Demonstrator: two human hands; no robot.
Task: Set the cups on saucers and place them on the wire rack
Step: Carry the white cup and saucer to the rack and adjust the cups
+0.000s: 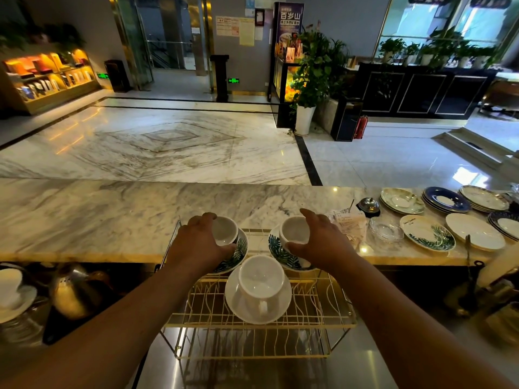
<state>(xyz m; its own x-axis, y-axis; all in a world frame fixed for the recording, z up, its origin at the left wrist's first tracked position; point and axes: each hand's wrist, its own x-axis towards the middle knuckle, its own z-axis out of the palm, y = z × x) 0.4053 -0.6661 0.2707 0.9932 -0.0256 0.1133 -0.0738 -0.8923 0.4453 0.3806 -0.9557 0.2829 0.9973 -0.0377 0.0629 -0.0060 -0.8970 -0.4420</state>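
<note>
At the far left, below the near edge of the grey-veined marble counter (pixel 112 214), a white cup on a white saucer (pixel 12 296) sits in shadow beside a rounded metal pot (pixel 74 290). The gold wire rack (pixel 261 321) stands against the counter's near edge at its middle. The left hand (pixel 200 242) curls around a small white cup (pixel 224 230) standing on a white saucer with a dark green leaf pattern (pixel 237 255) at the rack's far left corner, fingers wrapped over the cup's left side. Between and nearer than the two hands, a larger white cup (pixel 261 279) rests upright on a plain white saucer (pixel 257 301) on the rack's top tier, its handle towards the near edge. The right hand (pixel 320 242) closes on a second small white cup (pixel 295 231) on another leaf-patterned saucer (pixel 283 256) at the rack's far right corner, thumb along the cup's near side. Right of that hand lie paper slips (pixel 349 223), a silver call bell (pixel 368 206) and a clear glass dish (pixel 386 230). Towards the counter's right end are loose saucers: a leaf-printed plate (pixel 428 233), a plain cream plate (pixel 474 231), and stacks of pale green (pixel 402 201), dark blue (pixel 446 200) and cream plates (pixel 483 198) along the far edge.
</note>
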